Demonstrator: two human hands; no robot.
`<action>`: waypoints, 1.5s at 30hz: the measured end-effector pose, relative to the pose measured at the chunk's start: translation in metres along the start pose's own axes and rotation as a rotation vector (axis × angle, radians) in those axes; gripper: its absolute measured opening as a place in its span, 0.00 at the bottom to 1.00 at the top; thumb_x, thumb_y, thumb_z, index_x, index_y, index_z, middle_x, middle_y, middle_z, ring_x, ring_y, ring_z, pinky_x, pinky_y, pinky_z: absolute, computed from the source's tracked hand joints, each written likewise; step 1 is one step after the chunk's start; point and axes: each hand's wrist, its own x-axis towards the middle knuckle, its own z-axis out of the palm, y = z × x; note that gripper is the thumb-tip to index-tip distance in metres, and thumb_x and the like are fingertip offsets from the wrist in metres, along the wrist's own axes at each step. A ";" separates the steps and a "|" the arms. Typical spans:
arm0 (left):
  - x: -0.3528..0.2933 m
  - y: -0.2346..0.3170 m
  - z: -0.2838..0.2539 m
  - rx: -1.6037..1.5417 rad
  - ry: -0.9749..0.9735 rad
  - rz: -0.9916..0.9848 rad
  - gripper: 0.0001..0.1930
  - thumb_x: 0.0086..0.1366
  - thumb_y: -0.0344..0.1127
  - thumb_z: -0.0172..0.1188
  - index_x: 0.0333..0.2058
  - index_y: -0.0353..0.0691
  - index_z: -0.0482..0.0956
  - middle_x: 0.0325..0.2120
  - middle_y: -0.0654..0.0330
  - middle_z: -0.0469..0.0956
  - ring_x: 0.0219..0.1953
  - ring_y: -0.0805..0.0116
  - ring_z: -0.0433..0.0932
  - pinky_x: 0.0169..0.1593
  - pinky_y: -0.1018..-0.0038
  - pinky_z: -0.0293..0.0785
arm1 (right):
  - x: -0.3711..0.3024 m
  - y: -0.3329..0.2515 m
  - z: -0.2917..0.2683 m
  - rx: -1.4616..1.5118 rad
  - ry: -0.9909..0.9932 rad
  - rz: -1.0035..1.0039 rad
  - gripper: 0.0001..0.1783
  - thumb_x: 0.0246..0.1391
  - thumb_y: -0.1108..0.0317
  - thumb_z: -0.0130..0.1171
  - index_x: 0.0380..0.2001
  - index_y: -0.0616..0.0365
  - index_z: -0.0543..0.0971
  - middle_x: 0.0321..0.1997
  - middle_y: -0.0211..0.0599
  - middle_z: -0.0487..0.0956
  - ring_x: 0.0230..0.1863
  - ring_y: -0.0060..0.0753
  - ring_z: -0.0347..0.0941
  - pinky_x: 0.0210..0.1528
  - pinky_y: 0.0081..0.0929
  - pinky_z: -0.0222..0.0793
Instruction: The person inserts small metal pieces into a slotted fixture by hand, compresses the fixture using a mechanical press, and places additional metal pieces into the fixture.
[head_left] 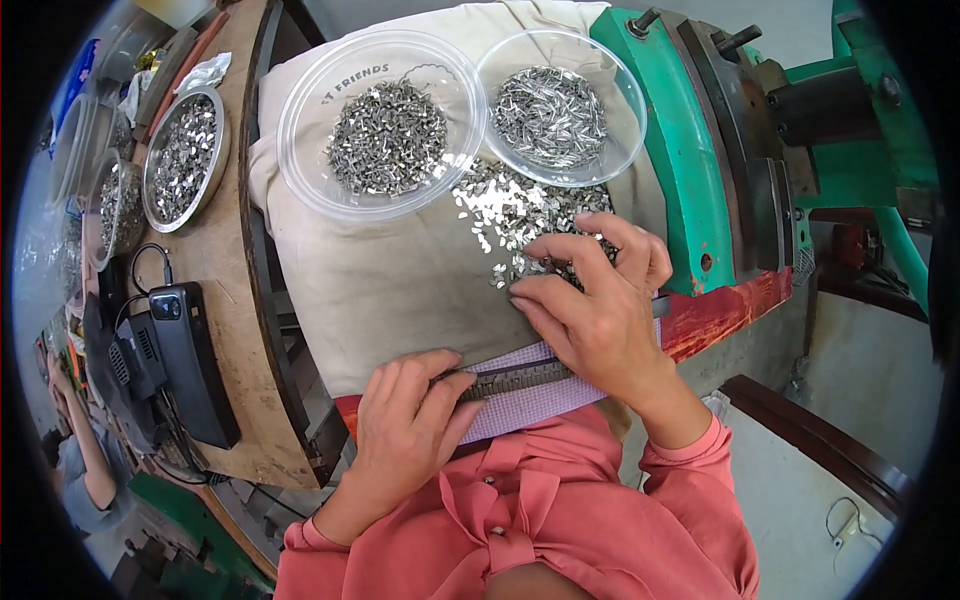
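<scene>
Cloth (370, 290) holds loose bits (505, 205), can't tell if my right hand (605, 300) grips any, but it could knock the strip (520, 378) if my left hand (405, 410) loosens its pinch.

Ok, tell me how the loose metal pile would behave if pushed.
The loose metal pile would probably spread rather than move as one, being many separate bits. Many look flat, so they'd likely slide over the cloth rather than roll.

Heaped silvery pieces (505, 207), dark strip (522, 379)
</scene>
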 end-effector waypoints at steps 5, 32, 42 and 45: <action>0.003 0.006 0.006 -0.051 0.067 0.007 0.14 0.51 0.31 0.71 0.37 0.39 0.81 0.40 0.60 0.77 0.40 0.59 0.77 0.41 0.66 0.70 | 0.003 -0.004 -0.002 0.042 0.012 -0.023 0.09 0.34 0.65 0.73 0.23 0.42 0.83 0.46 0.15 0.79 0.58 0.40 0.65 0.58 0.43 0.48; 0.008 0.011 0.016 -0.172 0.039 -0.070 0.16 0.46 0.28 0.74 0.34 0.40 0.78 0.40 0.58 0.79 0.41 0.57 0.76 0.43 0.65 0.68 | -0.004 0.000 -0.002 -0.003 0.029 0.059 0.10 0.37 0.64 0.72 0.27 0.44 0.83 0.48 0.21 0.77 0.59 0.41 0.63 0.58 0.45 0.48; 0.005 0.008 0.016 -0.164 0.044 -0.040 0.18 0.45 0.28 0.75 0.35 0.38 0.78 0.41 0.56 0.78 0.41 0.56 0.77 0.43 0.64 0.70 | -0.008 -0.002 -0.005 0.071 0.017 -0.029 0.09 0.40 0.62 0.70 0.24 0.45 0.78 0.48 0.21 0.77 0.60 0.39 0.62 0.58 0.46 0.47; 0.004 0.010 0.019 -0.196 0.086 -0.070 0.20 0.44 0.27 0.75 0.37 0.36 0.78 0.43 0.52 0.77 0.43 0.53 0.77 0.45 0.63 0.73 | -0.023 -0.017 -0.020 0.104 -0.029 -0.004 0.08 0.38 0.60 0.72 0.22 0.41 0.81 0.47 0.16 0.80 0.58 0.39 0.64 0.58 0.44 0.47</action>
